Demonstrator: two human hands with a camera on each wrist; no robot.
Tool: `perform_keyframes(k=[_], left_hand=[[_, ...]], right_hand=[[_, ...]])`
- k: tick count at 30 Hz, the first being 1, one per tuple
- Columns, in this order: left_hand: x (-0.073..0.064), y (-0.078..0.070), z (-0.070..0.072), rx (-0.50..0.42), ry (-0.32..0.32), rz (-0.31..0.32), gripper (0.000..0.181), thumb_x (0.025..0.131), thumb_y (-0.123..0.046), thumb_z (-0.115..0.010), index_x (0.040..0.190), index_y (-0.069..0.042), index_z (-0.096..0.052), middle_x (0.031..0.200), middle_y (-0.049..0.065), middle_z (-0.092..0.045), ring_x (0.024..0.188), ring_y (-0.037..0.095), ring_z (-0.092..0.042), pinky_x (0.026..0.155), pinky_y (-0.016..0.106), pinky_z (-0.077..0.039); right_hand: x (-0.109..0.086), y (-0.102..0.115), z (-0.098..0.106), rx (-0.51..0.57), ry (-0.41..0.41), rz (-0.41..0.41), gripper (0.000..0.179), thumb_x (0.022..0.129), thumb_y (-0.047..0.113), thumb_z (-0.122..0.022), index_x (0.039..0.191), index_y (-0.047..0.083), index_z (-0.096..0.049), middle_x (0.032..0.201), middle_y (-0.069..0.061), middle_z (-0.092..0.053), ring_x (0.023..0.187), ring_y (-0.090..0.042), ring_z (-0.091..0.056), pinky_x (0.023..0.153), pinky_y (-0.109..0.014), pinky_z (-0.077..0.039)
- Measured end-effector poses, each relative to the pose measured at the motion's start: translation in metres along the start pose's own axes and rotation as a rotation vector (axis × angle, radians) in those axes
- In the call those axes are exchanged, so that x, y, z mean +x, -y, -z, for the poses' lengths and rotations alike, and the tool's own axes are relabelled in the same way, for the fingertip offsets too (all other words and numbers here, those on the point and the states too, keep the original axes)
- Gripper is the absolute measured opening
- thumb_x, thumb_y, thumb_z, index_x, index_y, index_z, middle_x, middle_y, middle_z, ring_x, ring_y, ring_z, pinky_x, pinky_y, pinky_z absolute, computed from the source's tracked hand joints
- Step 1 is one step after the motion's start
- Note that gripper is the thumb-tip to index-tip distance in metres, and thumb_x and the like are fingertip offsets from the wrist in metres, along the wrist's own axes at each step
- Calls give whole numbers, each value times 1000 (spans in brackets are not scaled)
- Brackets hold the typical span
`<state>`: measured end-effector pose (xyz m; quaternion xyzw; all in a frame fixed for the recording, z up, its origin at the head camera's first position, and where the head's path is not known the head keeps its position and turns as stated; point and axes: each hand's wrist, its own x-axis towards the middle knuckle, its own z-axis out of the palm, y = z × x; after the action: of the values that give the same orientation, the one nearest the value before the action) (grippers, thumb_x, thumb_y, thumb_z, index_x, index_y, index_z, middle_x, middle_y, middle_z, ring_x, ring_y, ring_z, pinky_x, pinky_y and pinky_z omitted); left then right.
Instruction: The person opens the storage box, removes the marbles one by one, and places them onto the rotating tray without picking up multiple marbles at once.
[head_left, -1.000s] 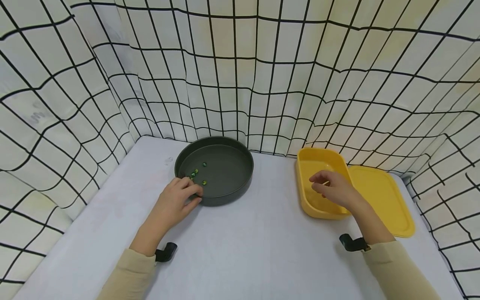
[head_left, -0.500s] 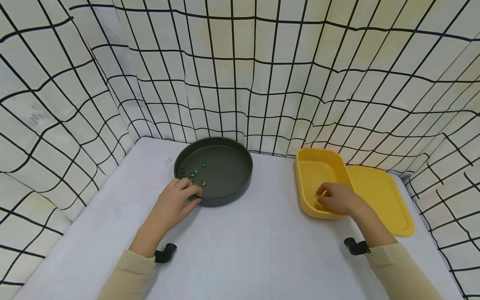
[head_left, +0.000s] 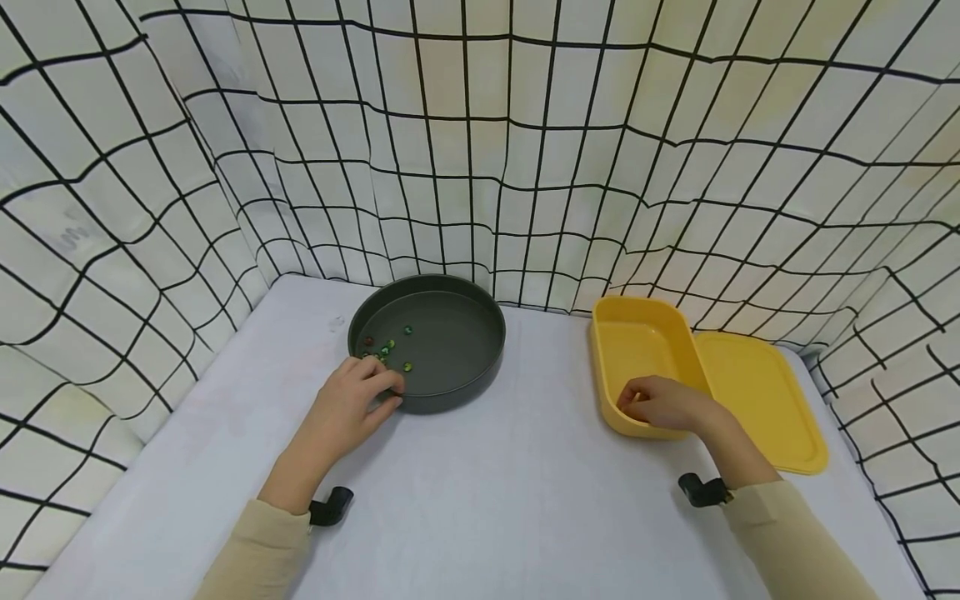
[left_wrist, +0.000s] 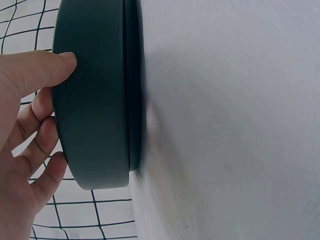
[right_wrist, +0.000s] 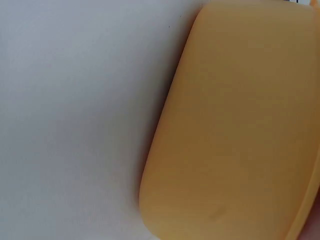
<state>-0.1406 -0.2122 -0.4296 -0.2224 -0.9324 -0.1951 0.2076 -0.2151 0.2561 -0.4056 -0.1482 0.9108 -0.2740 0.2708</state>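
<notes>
My left hand (head_left: pixel 351 396) grips the near-left rim of a round dark baking pan (head_left: pixel 465 333). In the left wrist view the thumb (left_wrist: pixel 62 65) presses the pan's outer wall (left_wrist: pixel 95 115), with the other fingers over the rim. Several small green glass marbles (head_left: pixel 407 367) and one reddish-brown marble (head_left: pixel 368 341) lie in the pan near that hand. My right hand (head_left: pixel 660 402) reaches into the near end of a yellow plastic container (head_left: pixel 626 321), fingers bent downward. I cannot tell what its fingertips hold. The right wrist view mostly shows the container's outer wall (right_wrist: pixel 230 120).
A yellow lid (head_left: pixel 772 400) lies flat right of the container. Both vessels stand on a white-covered table (head_left: pixel 510 500). Black netting (head_left: pixel 480 167) over white sheets closes off the back and sides.
My right hand has lowered into the container and shifted toward its near end. The reddish-brown marble has come into view in the pan and rolled slightly right. My left hand stays put.
</notes>
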Motion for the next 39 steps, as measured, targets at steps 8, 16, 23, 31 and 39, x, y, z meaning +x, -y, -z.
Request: perform_keyframes(k=[8,16,23,31,39], left_hand=[[0,1,-1,-14,-9,-7,21,79,-10,-84,88,-21,-69,89,-1,-58,89,23,-50,79,40,-46],[0,2,-2,-3,-7,-8,22,78,-10,-84,87,-22,-68,89,-1,-58,88,23,-50,78,39,-45],[0,1,-1,2,-8,-12,22,79,-9,-84,87,-21,-68,89,0,-58,88,23,-50,79,40,-45],[0,0,-1,-3,-7,-12,22,79,-9,-84,87,-21,-68,88,0,-57,88,23,-50,78,40,-44],[0,2,-1,3,-5,-10,21,79,-10,-84,88,-21,-68,89,-1,-57,89,24,-50,80,40,-45]], right_hand=[[12,-3,-2,36,38,18,11,95,9,-55,101,9,-65,85,-3,-58,86,-20,-53,75,-33,-43],[20,2,-5,19,10,-9,13,89,2,-57,98,9,-65,84,-5,-57,84,-21,-53,72,-32,-41],[25,5,-9,-19,-45,-26,9,88,4,-59,94,9,-63,81,-4,-55,82,-20,-52,71,-33,-40],[15,9,-2,-43,-72,-111,12,87,10,-65,99,11,-66,89,-5,-60,86,-22,-54,73,-31,-44],[3,9,5,-129,-76,-264,9,87,6,-65,94,11,-62,86,-9,-57,82,-24,-53,66,-31,-42]])
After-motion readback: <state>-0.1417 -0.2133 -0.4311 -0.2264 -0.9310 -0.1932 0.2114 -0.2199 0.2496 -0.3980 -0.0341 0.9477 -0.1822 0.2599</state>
